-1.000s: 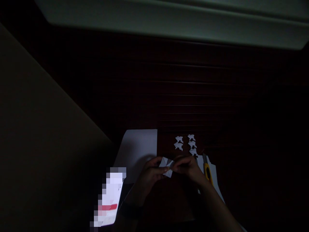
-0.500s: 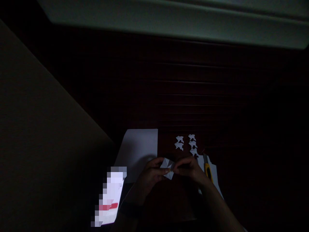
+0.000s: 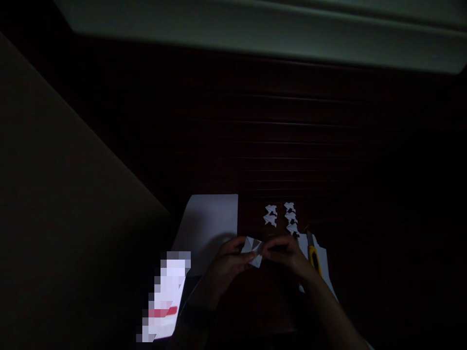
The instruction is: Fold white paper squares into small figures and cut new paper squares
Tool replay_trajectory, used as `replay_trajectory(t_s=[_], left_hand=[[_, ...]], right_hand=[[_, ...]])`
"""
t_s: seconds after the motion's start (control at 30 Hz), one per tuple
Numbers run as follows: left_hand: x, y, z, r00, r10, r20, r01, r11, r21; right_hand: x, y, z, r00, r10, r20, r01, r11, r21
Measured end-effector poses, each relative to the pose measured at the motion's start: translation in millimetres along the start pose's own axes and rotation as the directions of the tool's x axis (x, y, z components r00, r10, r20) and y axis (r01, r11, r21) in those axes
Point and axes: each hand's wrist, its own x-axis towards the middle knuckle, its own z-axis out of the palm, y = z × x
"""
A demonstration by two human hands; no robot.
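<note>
A small piece of white folded paper [image 3: 251, 245], creased with diagonal lines, is held between both hands above the dark table. My left hand [image 3: 231, 260] pinches it from the left, thumb on top and fingers behind. From the right, my right hand [image 3: 282, 252] closes thumb and fingertips on its right edge; the exact grip is hard to see in the dim light. Beyond the hands lie folded white paper figures, a group on the left [image 3: 270, 216] and a column on the right [image 3: 290, 218].
A large white sheet [image 3: 209, 218] lies to the left. Below it glows a partly pixelated screen [image 3: 170, 296]. At right, a yellow utility knife [image 3: 314, 257] rests on white paper [image 3: 325, 265]. A pale wall or panel [image 3: 73, 194] borders the left side.
The folded paper has turned and tilted slightly in my hands, its lower corner now a little higher. Both hands keep their hold in nearly the same place.
</note>
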Motion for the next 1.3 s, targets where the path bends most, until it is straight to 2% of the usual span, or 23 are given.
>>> replay_trajectory(t_s=[0.1, 0.2, 0.33, 0.47, 0.7, 0.93, 1.1, 1.3], left_hand=[[2.3, -0.8, -1.1, 1.000, 0.019, -0.018, -0.019, 0.999, 0.044], [3.0, 0.0, -1.5, 0.997, 0.029, -0.073, -0.022, 0.994, 0.104], [3.7, 0.1, -2.1, 0.994, 0.034, -0.101, -0.020, 0.990, 0.140], [4.9, -2.2, -4.5, 0.997, 0.034, -0.076, -0.028, 0.996, 0.080], [2.6, -2.9, -4.6, 0.998, -0.033, -0.055, 0.031, 0.999, -0.025], [-4.4, 4.1, 2.7, 0.995, -0.088, -0.035, 0.085, 0.994, -0.072], [-4.5, 5.2, 5.4, 0.993, -0.108, -0.058, 0.099, 0.986, -0.135], [-1.8, -0.9, 2.6, 0.994, -0.108, -0.018, 0.103, 0.976, -0.190]], right_hand=[[1.0, 2.8, 1.3, 0.998, 0.012, -0.054, -0.015, 0.997, -0.071], [3.1, 5.4, 2.5, 0.998, -0.032, -0.062, 0.022, 0.988, -0.152], [4.2, 8.9, 3.6, 0.995, -0.047, -0.083, 0.035, 0.989, -0.146], [3.5, 11.4, 5.6, 0.993, -0.028, -0.113, 0.021, 0.998, -0.063], [1.5, 7.3, 6.0, 0.999, 0.010, -0.044, -0.008, 0.999, 0.050], [-2.5, 10.8, 0.0, 0.996, 0.086, -0.029, -0.086, 0.996, -0.028], [-3.7, 8.0, -0.8, 0.997, 0.070, -0.017, -0.071, 0.997, -0.036], [-4.1, 2.1, 0.0, 1.000, 0.031, -0.003, -0.031, 0.999, -0.038]])
